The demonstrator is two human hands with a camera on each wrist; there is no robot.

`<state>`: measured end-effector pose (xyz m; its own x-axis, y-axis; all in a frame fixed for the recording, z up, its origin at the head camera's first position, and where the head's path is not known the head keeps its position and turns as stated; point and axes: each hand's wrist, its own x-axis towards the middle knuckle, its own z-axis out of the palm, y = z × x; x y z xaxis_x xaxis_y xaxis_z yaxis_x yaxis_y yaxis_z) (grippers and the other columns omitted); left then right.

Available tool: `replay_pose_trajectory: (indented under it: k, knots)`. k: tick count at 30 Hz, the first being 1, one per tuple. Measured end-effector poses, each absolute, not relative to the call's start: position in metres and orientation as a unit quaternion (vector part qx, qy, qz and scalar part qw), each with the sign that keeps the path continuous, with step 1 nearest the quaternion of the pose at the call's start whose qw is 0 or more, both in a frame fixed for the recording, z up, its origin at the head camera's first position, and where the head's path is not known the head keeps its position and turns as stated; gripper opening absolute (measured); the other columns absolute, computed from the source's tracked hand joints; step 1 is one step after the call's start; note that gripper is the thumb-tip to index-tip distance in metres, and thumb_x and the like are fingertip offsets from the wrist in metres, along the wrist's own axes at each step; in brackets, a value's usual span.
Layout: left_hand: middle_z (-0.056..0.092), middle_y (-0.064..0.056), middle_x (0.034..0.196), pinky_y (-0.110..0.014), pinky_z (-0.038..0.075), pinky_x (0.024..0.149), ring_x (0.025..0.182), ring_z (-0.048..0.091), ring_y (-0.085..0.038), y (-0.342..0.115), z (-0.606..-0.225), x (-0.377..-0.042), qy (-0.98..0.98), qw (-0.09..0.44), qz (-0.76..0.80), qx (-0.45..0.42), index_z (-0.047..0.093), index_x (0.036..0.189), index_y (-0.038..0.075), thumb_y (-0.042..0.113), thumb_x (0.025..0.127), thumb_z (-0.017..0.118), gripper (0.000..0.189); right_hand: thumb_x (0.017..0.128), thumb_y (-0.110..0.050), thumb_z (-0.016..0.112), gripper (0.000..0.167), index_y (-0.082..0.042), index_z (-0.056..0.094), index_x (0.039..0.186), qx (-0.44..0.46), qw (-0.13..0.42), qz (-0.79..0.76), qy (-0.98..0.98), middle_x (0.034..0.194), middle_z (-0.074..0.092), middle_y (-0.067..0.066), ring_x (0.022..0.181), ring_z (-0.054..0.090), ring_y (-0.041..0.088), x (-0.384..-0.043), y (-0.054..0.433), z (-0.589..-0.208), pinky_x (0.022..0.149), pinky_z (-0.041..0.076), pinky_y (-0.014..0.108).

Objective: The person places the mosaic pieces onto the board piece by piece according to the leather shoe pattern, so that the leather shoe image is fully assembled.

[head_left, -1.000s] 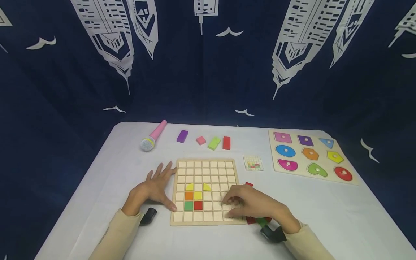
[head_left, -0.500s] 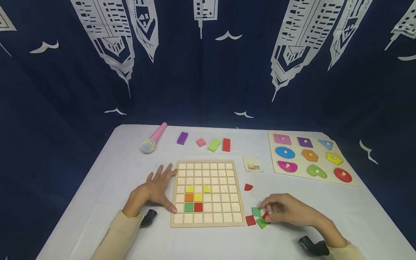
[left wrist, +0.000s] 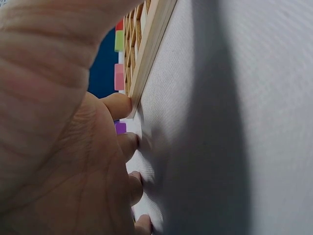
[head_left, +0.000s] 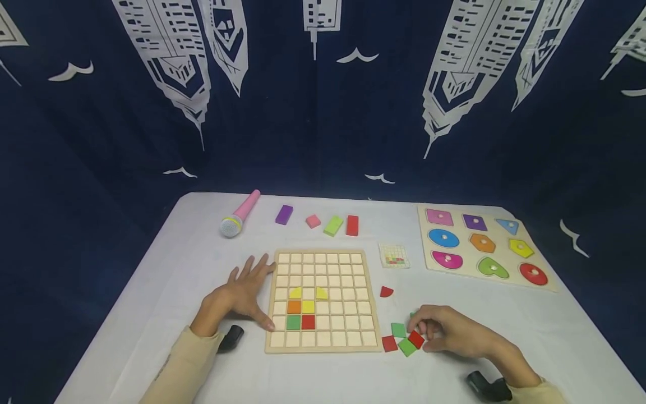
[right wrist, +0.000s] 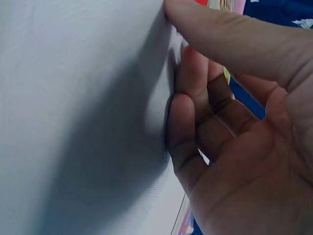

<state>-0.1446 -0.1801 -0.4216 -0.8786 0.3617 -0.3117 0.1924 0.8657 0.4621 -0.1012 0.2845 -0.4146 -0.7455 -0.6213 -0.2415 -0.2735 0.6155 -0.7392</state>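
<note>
A wooden grid board (head_left: 348,306) carries a few coloured tiles, among them an orange tile (head_left: 294,307) and a green tile (head_left: 293,322). My left hand (head_left: 242,294) rests at its left edge, fingers spread, with thumb and index fingertip against the frame. In the left wrist view a fingertip (left wrist: 120,105) meets the board's side. My right hand (head_left: 451,331) is low over loose tiles right of the board, fingers curled. A red tile (head_left: 416,339) lies between its thumb and index tips; I cannot tell if they pinch it. A green bit (head_left: 413,315) peeks out beside the index finger.
Nearby lie another red tile (head_left: 390,343), green tiles (head_left: 407,347) and a red quarter-round (head_left: 386,291). Behind are a small pattern card (head_left: 394,256), a shape puzzle board (head_left: 466,269), a toy microphone (head_left: 239,214) and several blocks (head_left: 333,225).
My right hand has gone from over the board's right side to the loose tiles and lately shifted slightly toward me, exposing more of the red tile. The left hand has stayed still.
</note>
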Motion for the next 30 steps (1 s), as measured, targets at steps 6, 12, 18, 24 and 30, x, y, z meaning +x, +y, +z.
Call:
replay_pose_trajectory:
  k: [6,12,18,24,30]
  knots:
    - [0.0,-0.02,0.168,-0.071,0.001,0.119,0.153,-0.006,-0.046,-0.183,-0.418,-0.144,0.945,0.197,0.217,0.143,0.02,0.159,0.008,0.052,0.047,0.098,0.143,0.078,-0.015,0.085,0.03,-0.022,0.068,0.103,-0.26,0.213,-0.319,0.886,0.085,0.058,-0.007,0.078,0.055,0.008,-0.101,0.278,-0.416,0.066,0.048,0.019]
    - [0.001,-0.02,0.168,-0.071,0.001,0.119,0.153,-0.005,-0.046,-0.18,-0.417,-0.144,0.944,0.198,0.22,0.145,0.019,0.159,0.007,0.052,0.047,0.098,0.144,0.081,-0.024,0.084,0.027,-0.021,0.069,0.103,-0.267,0.175,-0.291,0.902,0.083,0.06,-0.011,0.074,0.054,0.004,-0.103,0.269,-0.406,0.065,0.048,0.019]
    - [0.002,-0.02,0.168,-0.071,0.002,0.119,0.153,-0.004,-0.047,-0.178,-0.419,-0.143,0.945,0.199,0.217,0.144,0.019,0.159,0.007,0.052,0.048,0.098,0.143,0.083,-0.027,0.082,0.025,-0.022,0.069,0.104,-0.289,0.158,-0.296,0.897,0.083,0.062,-0.014,0.074,0.055,0.004,-0.108,0.237,-0.396,0.067,0.049,0.02]
    - [0.002,-0.02,0.168,-0.07,0.002,0.119,0.153,-0.004,-0.046,-0.179,-0.419,-0.144,0.945,0.198,0.215,0.146,0.019,0.159,0.007,0.053,0.048,0.097,0.143,0.089,-0.029,0.077,0.019,-0.025,0.07,0.106,-0.339,0.143,-0.29,0.883,0.092,0.066,-0.019,0.081,0.056,0.003,-0.114,0.199,-0.394,0.076,0.051,0.023]
    - [0.001,-0.02,0.168,-0.071,0.002,0.119,0.153,-0.004,-0.047,-0.179,-0.42,-0.143,0.945,0.199,0.215,0.147,0.019,0.159,0.007,0.054,0.048,0.097,0.144,0.092,-0.033,0.073,0.016,-0.024,0.071,0.104,-0.377,0.136,-0.263,0.877,0.086,0.062,-0.02,0.076,0.054,0.001,-0.117,0.165,-0.396,0.074,0.047,0.021]
